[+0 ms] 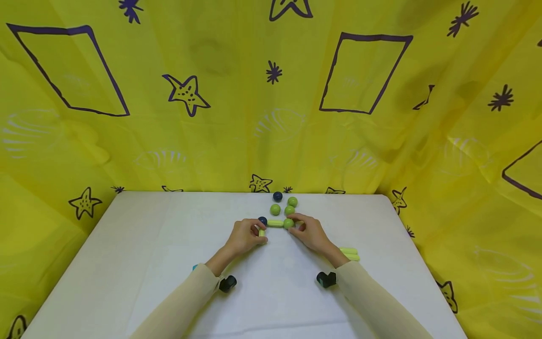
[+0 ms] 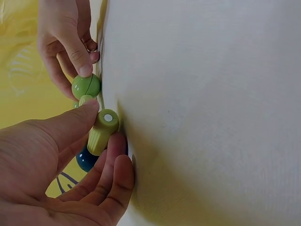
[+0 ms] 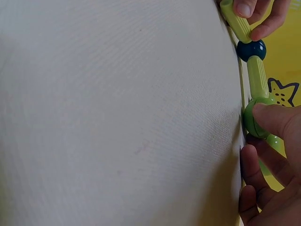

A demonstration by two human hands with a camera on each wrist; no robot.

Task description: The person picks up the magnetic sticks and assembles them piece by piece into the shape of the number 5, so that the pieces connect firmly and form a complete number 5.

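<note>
My left hand (image 1: 244,235) pinches a light green ribbed rod (image 2: 99,134) between thumb and fingers. A whitish round spot shows on that rod's free end in the left wrist view. Its other end meets a dark blue ball (image 3: 252,50). From the ball a second light green rod (image 1: 275,223) runs rightward to a green ball (image 1: 288,223). Thumb and fingers of my right hand (image 1: 312,234) grip this green ball, which has a seam around it. The joined pieces form a corner at the blue ball, low over the white table.
Behind the hands lie several loose balls: a dark blue ball (image 1: 277,197) and green balls (image 1: 275,209). Light green rods (image 1: 349,257) lie beside the right forearm. A small blue piece (image 1: 195,267) peeks out by the left sleeve. A yellow patterned curtain (image 1: 237,141) encloses the white table (image 1: 169,235).
</note>
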